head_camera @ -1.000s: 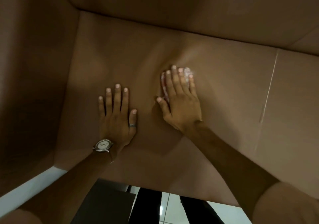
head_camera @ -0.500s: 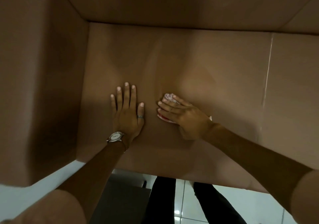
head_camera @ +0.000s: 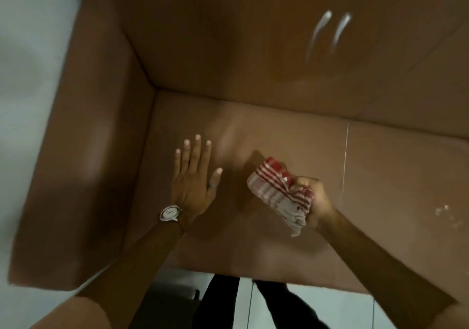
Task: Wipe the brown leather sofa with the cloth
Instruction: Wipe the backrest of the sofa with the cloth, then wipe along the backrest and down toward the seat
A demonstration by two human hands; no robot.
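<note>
The brown leather sofa [head_camera: 279, 130] fills most of the view, with its seat cushion below me and its backrest above. My right hand [head_camera: 316, 201] is clenched around a bunched red-and-white striped cloth [head_camera: 278, 191], held just over the seat near the middle. My left hand [head_camera: 194, 176] hovers flat over the left part of the seat, fingers spread, holding nothing. It wears a watch on the wrist and a ring on the thumb.
The sofa's left armrest [head_camera: 83, 151] rises beside my left hand. A seam [head_camera: 345, 156] divides the seat cushions to the right. A pale wall [head_camera: 30, 62] lies beyond the armrest. White tiled floor [head_camera: 243, 303] and dark trouser legs show below the seat's front edge.
My right hand went from pressing the cloth flat on the seat to gathering it into a fist and lifting it. The left hand stayed on the left side of the seat. The view swung upward.
</note>
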